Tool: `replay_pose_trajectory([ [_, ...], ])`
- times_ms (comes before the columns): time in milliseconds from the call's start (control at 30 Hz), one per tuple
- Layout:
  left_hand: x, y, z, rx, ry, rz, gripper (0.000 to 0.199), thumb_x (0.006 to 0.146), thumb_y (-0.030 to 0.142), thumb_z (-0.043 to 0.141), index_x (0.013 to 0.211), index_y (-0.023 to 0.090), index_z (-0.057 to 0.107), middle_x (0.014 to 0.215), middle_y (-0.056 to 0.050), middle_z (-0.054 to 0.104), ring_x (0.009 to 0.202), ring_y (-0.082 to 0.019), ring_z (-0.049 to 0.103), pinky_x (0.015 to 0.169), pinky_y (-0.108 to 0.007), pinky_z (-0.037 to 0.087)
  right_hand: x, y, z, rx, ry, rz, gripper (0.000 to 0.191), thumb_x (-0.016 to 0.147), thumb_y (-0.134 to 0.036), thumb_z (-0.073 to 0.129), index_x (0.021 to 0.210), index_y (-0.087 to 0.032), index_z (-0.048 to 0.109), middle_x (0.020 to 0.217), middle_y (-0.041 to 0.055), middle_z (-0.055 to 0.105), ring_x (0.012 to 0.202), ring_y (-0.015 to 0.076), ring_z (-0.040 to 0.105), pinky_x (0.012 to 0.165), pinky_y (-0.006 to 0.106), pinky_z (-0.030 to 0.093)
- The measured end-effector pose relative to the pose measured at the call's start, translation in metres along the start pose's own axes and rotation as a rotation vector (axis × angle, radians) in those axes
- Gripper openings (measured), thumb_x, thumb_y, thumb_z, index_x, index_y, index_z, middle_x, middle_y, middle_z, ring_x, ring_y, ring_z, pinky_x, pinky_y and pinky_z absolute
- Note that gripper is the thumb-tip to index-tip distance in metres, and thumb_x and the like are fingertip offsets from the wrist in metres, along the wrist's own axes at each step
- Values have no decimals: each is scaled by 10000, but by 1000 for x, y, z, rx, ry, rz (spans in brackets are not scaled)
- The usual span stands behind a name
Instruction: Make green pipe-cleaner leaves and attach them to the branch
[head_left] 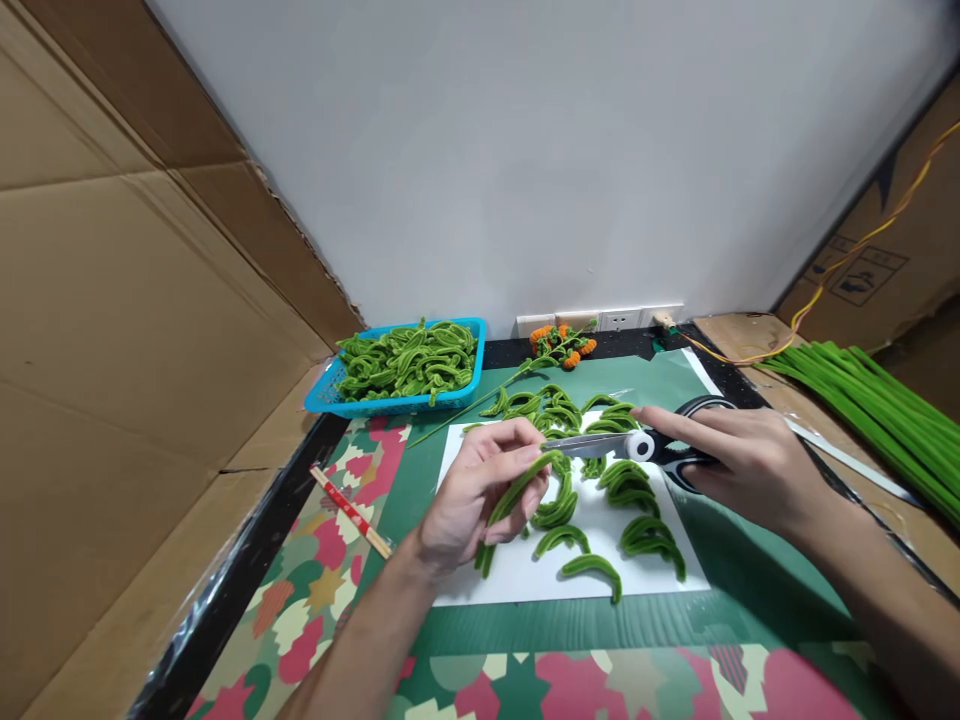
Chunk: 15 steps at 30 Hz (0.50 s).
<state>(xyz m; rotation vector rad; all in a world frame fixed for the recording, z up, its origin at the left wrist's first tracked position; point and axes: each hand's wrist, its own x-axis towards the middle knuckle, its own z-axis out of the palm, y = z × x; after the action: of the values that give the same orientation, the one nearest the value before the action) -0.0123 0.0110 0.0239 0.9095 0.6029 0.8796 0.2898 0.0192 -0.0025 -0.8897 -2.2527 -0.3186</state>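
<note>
My left hand [487,490] pinches a curved green fuzzy stem [517,487] above the white sheet [525,590]. From the right, my right hand [735,455] grips the black handles of a pair of scissors [600,445]. The blades point left, their tips at the upper end of the stem beside my left fingertips. Whether the blades touch the stem is too small to tell. Several curved green pieces [649,540] lie in small clusters on the sheet beneath and around both hands.
A blue basket [397,405] heaped with green pieces stands at the back left. Behind the sheet lies a stem with orange buds [562,345]. Wrapped chopsticks [351,512] are at left, long green stems [870,410] at right. Cardboard [135,300] and a wall border the table.
</note>
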Motion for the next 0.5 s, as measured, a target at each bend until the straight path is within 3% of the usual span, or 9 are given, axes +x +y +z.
replay_pose_trajectory([
  [133,0,-1,-5,-68,-47,-50,222,900,330,783,840,148,670,482,31,551,280,-31,294,260,-101,264,3,-4,-2,-27,27,-28,586,817,6,509,1339,-185,694,616,-36,569,486,144,493,486,277,345],
  [267,0,2,-11,-70,-22,-80,214,831,287,831,783,137,686,454,37,528,282,-20,265,267,-105,265,5,-10,-5,346,-189,114,542,869,-12,547,1341,-221,710,794,-2,743,554,115,588,530,225,429],
  [367,-3,5,-11,-12,16,-84,231,771,284,871,760,127,702,478,9,584,277,-21,287,266,-105,232,5,-14,-10,545,-370,208,409,942,-159,679,1336,-252,736,733,-26,736,531,111,557,514,219,431],
  [500,-8,10,-7,111,-6,-60,263,757,335,893,722,125,738,494,-13,600,288,-38,352,272,-114,196,8,-15,-23,532,-412,224,313,926,-413,792,1206,-274,816,649,-28,680,538,137,553,481,240,410],
])
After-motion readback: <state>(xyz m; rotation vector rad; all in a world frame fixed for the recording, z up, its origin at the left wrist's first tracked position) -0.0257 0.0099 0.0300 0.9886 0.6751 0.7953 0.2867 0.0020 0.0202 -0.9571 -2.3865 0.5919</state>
